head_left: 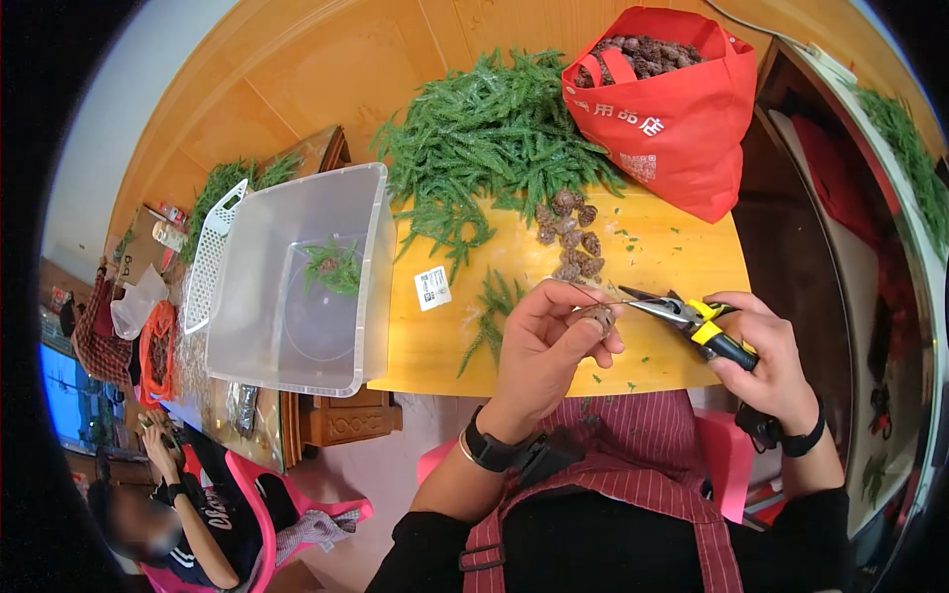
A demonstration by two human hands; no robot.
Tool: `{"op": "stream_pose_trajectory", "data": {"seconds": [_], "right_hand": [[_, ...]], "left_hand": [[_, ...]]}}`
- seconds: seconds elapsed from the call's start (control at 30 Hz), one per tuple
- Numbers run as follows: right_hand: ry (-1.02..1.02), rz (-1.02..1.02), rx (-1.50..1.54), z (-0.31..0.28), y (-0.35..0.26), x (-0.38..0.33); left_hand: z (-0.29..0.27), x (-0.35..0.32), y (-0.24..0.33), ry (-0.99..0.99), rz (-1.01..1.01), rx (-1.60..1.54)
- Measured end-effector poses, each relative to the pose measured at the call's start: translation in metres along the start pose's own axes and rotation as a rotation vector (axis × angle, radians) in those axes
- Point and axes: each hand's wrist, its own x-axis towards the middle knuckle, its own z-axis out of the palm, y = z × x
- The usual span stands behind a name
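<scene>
A small brown pine cone (599,316) is pinched between the thumb and fingers of my left hand (542,348). Thin wire (621,302) runs from beside the cone toward the pliers. My right hand (774,358) is closed round the yellow-and-black handles of those pliers (708,326). Their jaws point left at the wire and look parted; whether they grip it I cannot tell. Several loose pine cones (570,233) lie on the yellow table (435,346) just beyond my left hand. A green artificial sprig (487,321) lies left of that hand, partly covered by it.
A heap of green sprigs (484,138) covers the table's far side. A red bag (672,128) full of pine cones stands at the back right. On the left is a clear plastic bin (371,277) holding a sprig with a cone. Another person (198,504) sits at lower left.
</scene>
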Motion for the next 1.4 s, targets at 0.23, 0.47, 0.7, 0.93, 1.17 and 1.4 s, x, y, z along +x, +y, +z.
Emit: {"op": "stream_pose_trajectory", "data": {"seconds": [0.23,0.47,0.7,0.93,1.17,1.4], "right_hand": [[0.016,-0.004,0.015,0.003,0.005,0.0],[0.036,-0.113,-0.088,0.005,-0.004,0.002],[0.121,-0.14,-0.188,0.008,-0.004,0.0],[0.132,-0.173,-0.212,0.007,-0.004,0.0],[0.135,-0.154,-0.203,0.009,-0.002,-0.001],[0.125,-0.146,-0.174,0.01,0.0,-0.002]], "left_hand": [[0.001,-0.002,0.004,-0.01,0.028,-0.026],[0.002,-0.003,0.001,-0.014,0.027,0.032],[0.0,-0.002,-0.002,-0.004,0.015,0.03],[0.0,0.0,0.0,-0.025,0.006,0.018],[-0.001,-0.002,-0.001,0.0,-0.008,0.041],[0.001,-0.001,0.001,0.012,-0.033,0.058]]}}
